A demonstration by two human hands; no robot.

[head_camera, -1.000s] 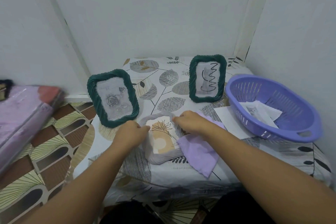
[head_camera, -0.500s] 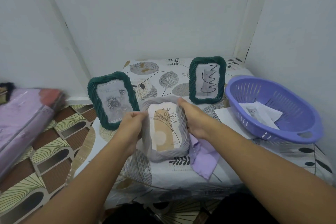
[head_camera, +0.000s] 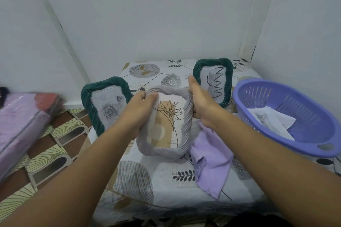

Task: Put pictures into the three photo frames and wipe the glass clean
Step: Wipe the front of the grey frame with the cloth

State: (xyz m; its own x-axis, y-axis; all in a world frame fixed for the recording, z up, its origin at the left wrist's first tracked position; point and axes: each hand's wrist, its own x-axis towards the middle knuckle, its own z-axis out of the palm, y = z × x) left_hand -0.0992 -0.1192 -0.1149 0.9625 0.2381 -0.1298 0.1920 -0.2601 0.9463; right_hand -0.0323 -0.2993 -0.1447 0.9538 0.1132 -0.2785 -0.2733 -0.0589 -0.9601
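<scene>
Left hand (head_camera: 137, 110), right hand (head_camera: 200, 105) grip grey frame (head_camera: 166, 125) side edges; basket (head_camera: 287, 116) near right.

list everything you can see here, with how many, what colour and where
grey frame: 1, grey, table centre, held tilted
green frames: 2, dark green, standing behind it left and right
cloth: 1, lilac, right of grey frame
basket: 1, purple, table right
papers: several, white, inside basket
tablecloth: 1, white, leaf print
left hand: grips grey frame's left edge
right hand: grips its right edge
</scene>
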